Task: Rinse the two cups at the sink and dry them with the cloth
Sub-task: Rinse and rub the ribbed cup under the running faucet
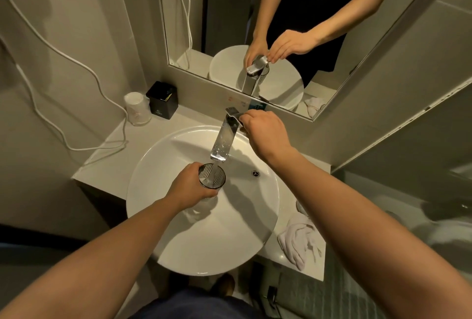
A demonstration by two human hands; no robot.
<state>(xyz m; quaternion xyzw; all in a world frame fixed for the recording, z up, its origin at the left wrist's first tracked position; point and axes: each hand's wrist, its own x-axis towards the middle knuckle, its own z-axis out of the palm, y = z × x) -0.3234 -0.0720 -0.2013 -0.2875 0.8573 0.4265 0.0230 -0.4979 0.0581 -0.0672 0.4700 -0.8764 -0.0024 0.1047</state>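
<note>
Box logo illegible; left hand grips cup.

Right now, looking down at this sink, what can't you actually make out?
All from the head view:
- The lower half of the cup, covered by the left hand.
- Most of the tap lever, covered by the right hand.
- The print on the black box, too small to read.
- Whether the wrapped white item is the second cup; its wrapping hides it.
</note>
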